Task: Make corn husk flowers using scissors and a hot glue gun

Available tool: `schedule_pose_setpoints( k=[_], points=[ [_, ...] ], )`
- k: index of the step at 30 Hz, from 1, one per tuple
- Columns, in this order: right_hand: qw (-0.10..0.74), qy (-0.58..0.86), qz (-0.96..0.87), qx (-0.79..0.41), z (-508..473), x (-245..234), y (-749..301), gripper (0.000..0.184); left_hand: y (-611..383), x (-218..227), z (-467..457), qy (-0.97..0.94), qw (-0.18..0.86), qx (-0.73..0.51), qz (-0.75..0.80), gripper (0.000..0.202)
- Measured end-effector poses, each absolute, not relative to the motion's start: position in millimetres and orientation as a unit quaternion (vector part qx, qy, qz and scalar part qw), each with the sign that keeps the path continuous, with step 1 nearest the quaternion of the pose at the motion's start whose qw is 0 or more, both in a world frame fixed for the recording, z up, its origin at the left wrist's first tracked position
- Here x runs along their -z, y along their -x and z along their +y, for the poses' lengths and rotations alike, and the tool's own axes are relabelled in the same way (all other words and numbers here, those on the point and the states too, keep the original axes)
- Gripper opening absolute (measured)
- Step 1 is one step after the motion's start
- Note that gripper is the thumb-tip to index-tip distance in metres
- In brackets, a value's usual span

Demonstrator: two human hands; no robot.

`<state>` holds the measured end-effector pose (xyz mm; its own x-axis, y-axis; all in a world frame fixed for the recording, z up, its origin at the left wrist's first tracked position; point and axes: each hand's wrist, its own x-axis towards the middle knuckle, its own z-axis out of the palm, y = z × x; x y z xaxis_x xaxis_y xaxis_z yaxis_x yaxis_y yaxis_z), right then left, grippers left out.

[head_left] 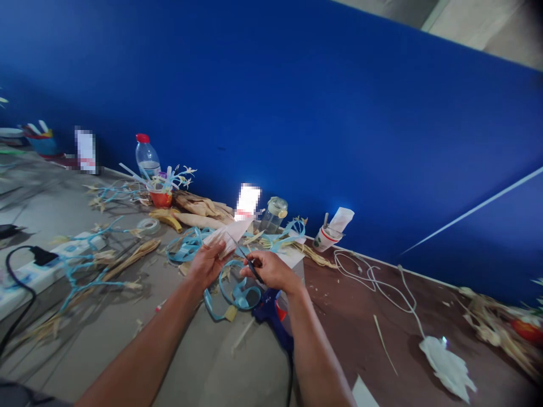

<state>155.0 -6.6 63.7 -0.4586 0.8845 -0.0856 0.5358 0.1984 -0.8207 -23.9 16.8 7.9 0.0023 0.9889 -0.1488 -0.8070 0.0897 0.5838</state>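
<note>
My left hand (207, 264) pinches a pale, thin piece of corn husk (232, 233), which sticks out up and to the right. My right hand (271, 269) grips dark-handled scissors (253, 270), their blades pointing up and left at the husk. Whether the blades are cutting into it I cannot tell. Below the hands lies a coil of light blue tape (244, 295). A dark blue glue gun (269, 311) rests beneath my right wrist, partly hidden by the forearm.
Behind the hands are dried husks (201, 206), a lit phone (247, 200) and a lidded jar (275, 213). Blue-wrapped stems (91, 277) and a power strip (80, 246) lie left. To the right are a paper cup (326, 237), a white cable (375, 282) and a blue partition (382, 141) behind.
</note>
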Motion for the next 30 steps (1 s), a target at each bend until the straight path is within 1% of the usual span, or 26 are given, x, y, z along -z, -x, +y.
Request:
schedule_pose_setpoints(
  k=[6,15,25,30],
  points=[
    [0.211,0.478,-0.737,-0.430,-5.4,-60.9,-153.4,0.025,23.8,-6.2,17.0,-0.180,0.693,-0.646,0.264,0.024],
    [0.218,0.481,-0.726,-0.440,-4.5,-63.9,-151.3,0.028,17.6,-17.0,11.5,-0.205,0.691,-0.637,0.276,0.023],
    [0.231,0.478,-0.711,-0.461,-4.4,-61.6,-154.0,0.030,17.7,-12.0,13.9,-0.219,0.691,-0.636,0.265,0.029],
    [0.230,0.477,-0.728,-0.436,-1.7,-56.9,-157.6,0.030,19.0,-10.2,13.5,-0.210,0.694,-0.634,0.270,0.028]
  ],
)
